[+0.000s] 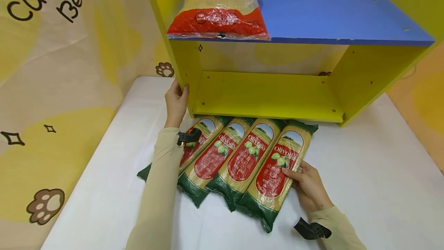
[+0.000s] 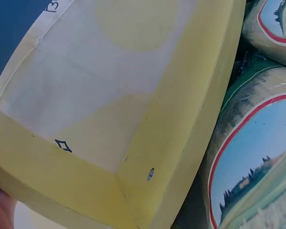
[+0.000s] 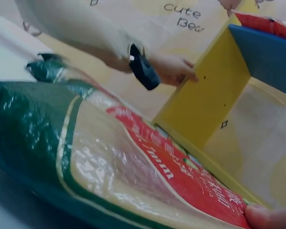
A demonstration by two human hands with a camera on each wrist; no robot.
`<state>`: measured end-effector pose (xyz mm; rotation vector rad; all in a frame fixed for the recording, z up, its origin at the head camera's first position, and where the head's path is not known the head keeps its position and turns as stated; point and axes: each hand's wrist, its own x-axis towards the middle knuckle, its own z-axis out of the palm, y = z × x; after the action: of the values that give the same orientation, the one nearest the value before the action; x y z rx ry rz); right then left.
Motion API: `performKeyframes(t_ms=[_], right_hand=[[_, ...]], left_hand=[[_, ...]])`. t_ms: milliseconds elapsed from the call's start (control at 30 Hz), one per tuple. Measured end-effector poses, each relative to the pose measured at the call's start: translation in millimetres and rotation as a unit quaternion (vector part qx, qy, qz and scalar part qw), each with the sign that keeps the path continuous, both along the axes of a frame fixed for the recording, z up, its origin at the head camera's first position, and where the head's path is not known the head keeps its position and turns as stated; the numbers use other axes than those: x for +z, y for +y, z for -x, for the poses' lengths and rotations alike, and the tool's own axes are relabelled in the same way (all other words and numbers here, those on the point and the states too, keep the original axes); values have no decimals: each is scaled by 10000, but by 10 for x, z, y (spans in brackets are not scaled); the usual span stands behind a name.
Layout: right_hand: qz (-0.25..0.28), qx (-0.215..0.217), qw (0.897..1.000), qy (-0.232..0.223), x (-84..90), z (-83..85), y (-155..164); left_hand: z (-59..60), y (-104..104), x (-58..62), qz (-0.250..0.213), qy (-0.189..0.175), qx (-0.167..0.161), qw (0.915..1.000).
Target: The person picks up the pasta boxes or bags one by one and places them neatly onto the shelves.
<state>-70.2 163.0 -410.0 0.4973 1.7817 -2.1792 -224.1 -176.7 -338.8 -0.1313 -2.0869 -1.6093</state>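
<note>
Several packs of spaghetti with green ends and red labels lie slanted side by side in front of the shelf unit. My right hand (image 1: 309,184) holds the rightmost spaghetti pack (image 1: 274,176) by its right edge, thumb on top; the other fingers are mostly hidden behind it. In the right wrist view the thumb (image 3: 264,215) presses on that pack's red label. My left hand (image 1: 176,101) grips the front edge of the yellow left side panel (image 1: 187,65) of the shelf unit. The left forearm covers part of the leftmost spaghetti pack (image 1: 208,126).
On the blue upper shelf (image 1: 333,18) a red and clear bag (image 1: 222,7) of pale contents sits at the left. Below it is the yellow bottom board (image 1: 263,93), its front edge close to the packs' far ends. The unit stands on a white table (image 1: 364,173).
</note>
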Motion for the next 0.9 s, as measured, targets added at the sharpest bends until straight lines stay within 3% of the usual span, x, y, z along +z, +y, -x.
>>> performKeyframes(t_ms=[233,467,900], right_hand=[[-34,13,10000,44,143,-104,26],[20,255,9982,542,341,-148,98],[604,564,9871,1374,677,-212,246]], left_hand=[[-19,31,29,70,8,-12,10000],[-34,18,39,54,-52,125,9999],[-52,15,41,-100,3,-5,10000]])
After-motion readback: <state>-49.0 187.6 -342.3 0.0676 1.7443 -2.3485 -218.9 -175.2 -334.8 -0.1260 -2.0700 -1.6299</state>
